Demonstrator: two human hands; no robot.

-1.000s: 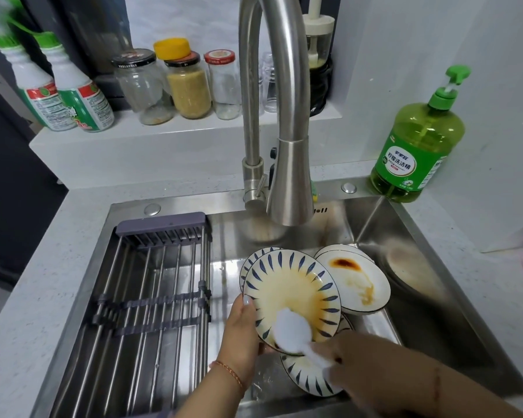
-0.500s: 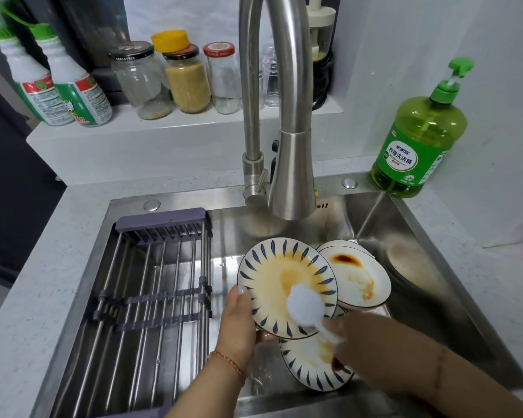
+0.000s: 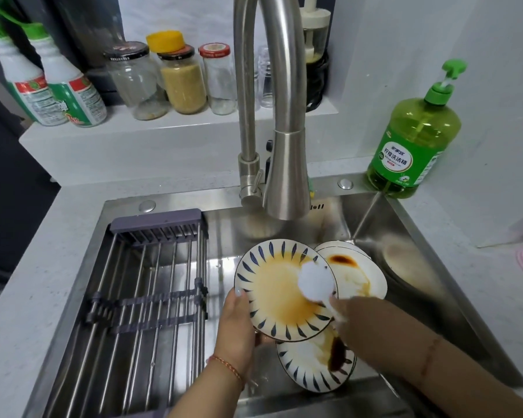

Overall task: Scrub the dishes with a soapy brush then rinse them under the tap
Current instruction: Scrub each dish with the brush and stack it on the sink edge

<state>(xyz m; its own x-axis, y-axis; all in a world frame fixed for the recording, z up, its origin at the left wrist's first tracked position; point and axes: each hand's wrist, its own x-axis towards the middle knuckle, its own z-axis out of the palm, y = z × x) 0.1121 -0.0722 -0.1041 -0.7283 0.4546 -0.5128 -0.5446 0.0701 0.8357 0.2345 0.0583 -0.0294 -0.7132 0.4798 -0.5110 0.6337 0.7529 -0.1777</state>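
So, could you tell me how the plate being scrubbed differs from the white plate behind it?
The scrubbed plate has a blue leaf-pattern rim and is held tilted by the left hand; the white plate has a plain rim and lies unheld. The first has a broad yellowish film, the second a dark blotch. Both are dirty.

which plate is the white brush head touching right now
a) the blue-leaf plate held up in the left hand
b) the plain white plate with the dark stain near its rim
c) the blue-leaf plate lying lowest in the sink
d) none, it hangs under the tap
a: the white brush head rests on the right side of the blue-leaf plate that the left hand grips at its edge.
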